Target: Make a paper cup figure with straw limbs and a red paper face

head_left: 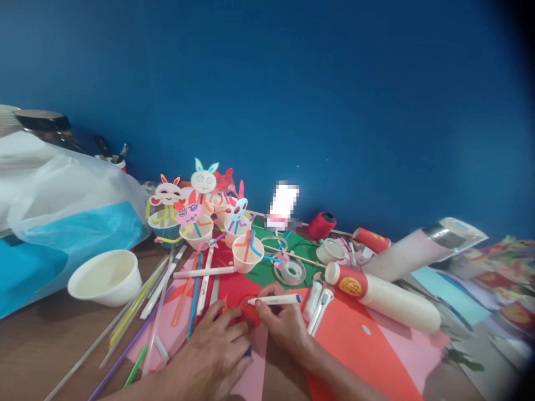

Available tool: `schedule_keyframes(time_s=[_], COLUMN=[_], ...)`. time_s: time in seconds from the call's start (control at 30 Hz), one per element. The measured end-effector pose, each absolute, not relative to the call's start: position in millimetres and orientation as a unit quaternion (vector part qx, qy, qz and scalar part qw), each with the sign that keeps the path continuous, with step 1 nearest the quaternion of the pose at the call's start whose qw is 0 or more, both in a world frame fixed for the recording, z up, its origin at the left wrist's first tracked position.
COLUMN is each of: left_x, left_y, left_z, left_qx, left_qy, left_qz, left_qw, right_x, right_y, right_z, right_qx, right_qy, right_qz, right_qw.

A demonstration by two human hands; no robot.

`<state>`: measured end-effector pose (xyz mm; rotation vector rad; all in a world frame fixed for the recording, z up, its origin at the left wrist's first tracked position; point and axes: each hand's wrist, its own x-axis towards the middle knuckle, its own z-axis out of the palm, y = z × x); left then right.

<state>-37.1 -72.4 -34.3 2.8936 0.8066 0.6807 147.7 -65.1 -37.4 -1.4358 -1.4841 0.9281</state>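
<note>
My right hand (284, 323) is closed around a white marker (278, 299), whose tip rests over a red paper piece (249, 314). My left hand (217, 345) lies palm down with its fingers spread at the left edge of that piece, touching it. Under both hands are sheets of red and pink paper (253, 379). Just beyond the hands, paper cups (247, 257) hold bent coloured straws, and several of them carry paper animal faces (203, 181). A white pen (204, 272) lies across the papers left of the red piece.
Coloured straws (136, 298) and a white bowl (104, 278) lie at left, beside a plastic bag (71, 189). Tape (291, 272), a cutter (321, 312), red thread (321, 225), a cup stack (388, 298) and an orange sheet (359, 345) are at right. A blue wall (267, 100) stands behind.
</note>
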Motion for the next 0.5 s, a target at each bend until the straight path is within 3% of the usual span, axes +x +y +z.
schedule_keyframes(time_s=[0.5], left_x=[-35.6], left_y=[-74.1], left_z=[-38.8], left_qx=[0.933], left_qy=[0.269], left_qz=[0.235], left_qw=[0.028], right_x=[146.6], right_y=[-63.8], right_z=[-35.2], right_qx=[-0.576], right_qy=[-0.597], right_qz=[0.364], right_qw=[0.424])
